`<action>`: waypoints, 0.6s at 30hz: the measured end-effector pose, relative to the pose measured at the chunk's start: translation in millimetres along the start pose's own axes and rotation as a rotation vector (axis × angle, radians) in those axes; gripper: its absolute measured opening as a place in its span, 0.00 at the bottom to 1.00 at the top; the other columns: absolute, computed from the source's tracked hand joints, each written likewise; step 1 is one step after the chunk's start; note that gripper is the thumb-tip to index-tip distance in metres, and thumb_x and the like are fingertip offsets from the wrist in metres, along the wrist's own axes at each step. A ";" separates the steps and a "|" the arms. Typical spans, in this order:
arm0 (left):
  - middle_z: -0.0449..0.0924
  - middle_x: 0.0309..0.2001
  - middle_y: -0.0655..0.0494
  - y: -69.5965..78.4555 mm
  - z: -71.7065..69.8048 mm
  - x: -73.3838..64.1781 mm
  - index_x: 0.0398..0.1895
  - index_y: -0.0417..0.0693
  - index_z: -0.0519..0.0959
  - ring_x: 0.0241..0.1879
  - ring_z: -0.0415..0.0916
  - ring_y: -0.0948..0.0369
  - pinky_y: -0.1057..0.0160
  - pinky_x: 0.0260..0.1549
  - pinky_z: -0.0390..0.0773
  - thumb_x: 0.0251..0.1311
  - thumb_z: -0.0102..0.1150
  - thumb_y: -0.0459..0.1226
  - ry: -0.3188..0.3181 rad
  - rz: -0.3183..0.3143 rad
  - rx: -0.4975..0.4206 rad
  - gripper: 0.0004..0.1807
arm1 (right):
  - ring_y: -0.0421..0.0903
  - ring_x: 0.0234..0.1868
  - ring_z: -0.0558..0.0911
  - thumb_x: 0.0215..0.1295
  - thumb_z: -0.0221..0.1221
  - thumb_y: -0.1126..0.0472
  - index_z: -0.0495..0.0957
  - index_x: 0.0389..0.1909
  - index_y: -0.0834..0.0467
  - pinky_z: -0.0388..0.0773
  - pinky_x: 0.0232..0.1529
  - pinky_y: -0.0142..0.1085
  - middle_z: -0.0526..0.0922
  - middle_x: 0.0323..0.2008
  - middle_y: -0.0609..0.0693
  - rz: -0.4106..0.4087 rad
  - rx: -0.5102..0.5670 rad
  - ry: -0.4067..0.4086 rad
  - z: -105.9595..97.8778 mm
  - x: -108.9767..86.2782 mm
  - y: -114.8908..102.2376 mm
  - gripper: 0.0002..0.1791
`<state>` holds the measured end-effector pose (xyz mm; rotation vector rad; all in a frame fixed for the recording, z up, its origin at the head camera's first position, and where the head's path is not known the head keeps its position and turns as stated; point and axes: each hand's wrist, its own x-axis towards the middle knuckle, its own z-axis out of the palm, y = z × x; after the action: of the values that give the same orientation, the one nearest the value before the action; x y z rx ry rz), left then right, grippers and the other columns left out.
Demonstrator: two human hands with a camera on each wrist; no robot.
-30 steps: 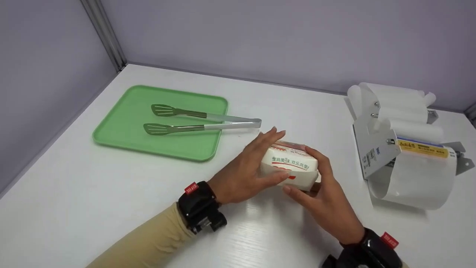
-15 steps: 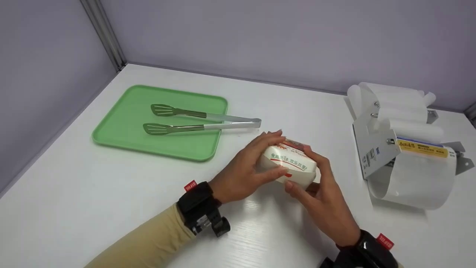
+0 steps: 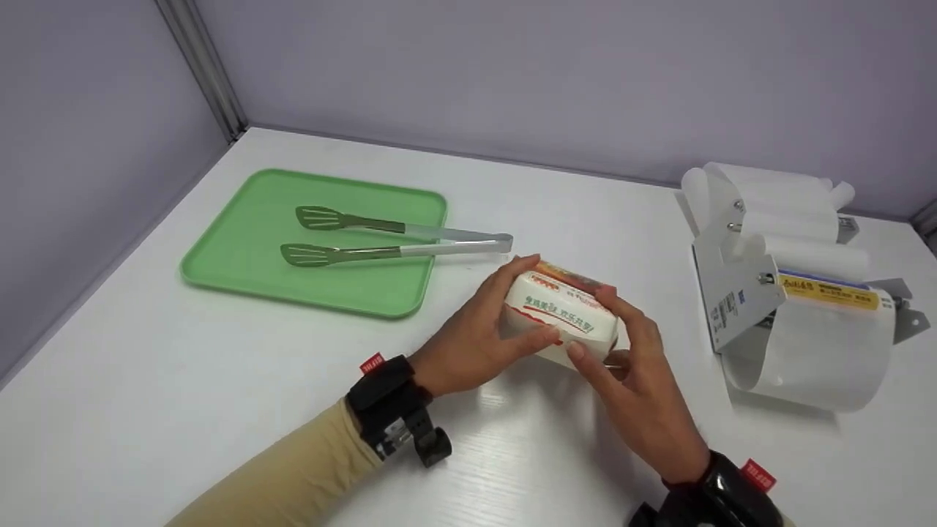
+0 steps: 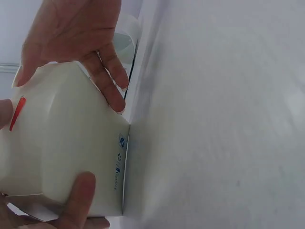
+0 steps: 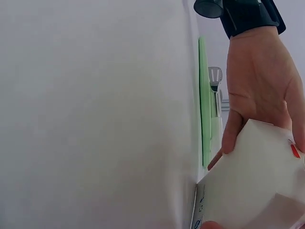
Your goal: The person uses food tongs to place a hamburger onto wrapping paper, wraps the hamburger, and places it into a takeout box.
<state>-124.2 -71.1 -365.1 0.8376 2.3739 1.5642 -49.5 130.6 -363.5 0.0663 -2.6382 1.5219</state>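
A white paper food box (image 3: 560, 311) with green and red print is held between both hands, tilted above the white table. My left hand (image 3: 468, 340) grips its left end, thumb on the near side and fingers behind. On the right end my right hand (image 3: 644, 388) holds it, thumb at the near lower edge and index finger on the top corner. The left wrist view shows small blue marks on the lower part of the box (image 4: 86, 138). In the right wrist view the box (image 5: 257, 171) has my left palm against its end.
A green tray (image 3: 241, 249) lies at the left. Metal tongs (image 3: 454, 249) with slotted ends rest across it, handles over its right edge. At the right stands a metal rack (image 3: 721, 293) with curved white sheets (image 3: 820, 359). Walls bound the table behind and left.
The box has tilted and turned slightly, moving a little left and up, so more of its coloured top shows. My left fingers have drawn back from over its top toward the left corner.
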 end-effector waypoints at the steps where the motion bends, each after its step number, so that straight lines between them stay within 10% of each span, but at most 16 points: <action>1: 0.54 0.78 0.59 -0.6 -0.2 -0.1 0.81 0.59 0.49 0.74 0.56 0.65 0.57 0.75 0.56 0.66 0.63 0.54 -0.010 0.002 0.002 0.46 | 0.49 0.48 0.77 0.73 0.60 0.53 0.54 0.78 0.44 0.78 0.46 0.30 0.57 0.72 0.53 0.003 -0.005 0.003 0.0 0.2 0.4 0.37; 10: 0.48 0.81 0.58 -6.1 -1.6 3.1 0.78 0.58 0.53 0.78 0.50 0.63 0.56 0.76 0.53 0.68 0.62 0.46 -0.038 0.025 -0.092 0.40 | 0.50 0.50 0.82 0.73 0.60 0.57 0.53 0.79 0.43 0.78 0.48 0.28 0.57 0.69 0.55 0.016 0.013 -0.033 -0.7 0.0 1.6 0.39; 18: 0.61 0.67 0.50 -8.4 -4.6 4.3 0.82 0.63 0.46 0.57 0.68 0.60 0.57 0.60 0.73 0.63 0.67 0.51 0.001 -0.072 -0.070 0.51 | 0.50 0.48 0.81 0.73 0.60 0.54 0.53 0.80 0.41 0.77 0.47 0.30 0.60 0.67 0.56 0.012 -0.047 -0.033 -3.4 -1.4 0.4 0.39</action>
<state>-132.8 -74.8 -370.0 0.7285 2.3076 1.6094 -47.9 133.7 -362.4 0.0728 -2.7035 1.4736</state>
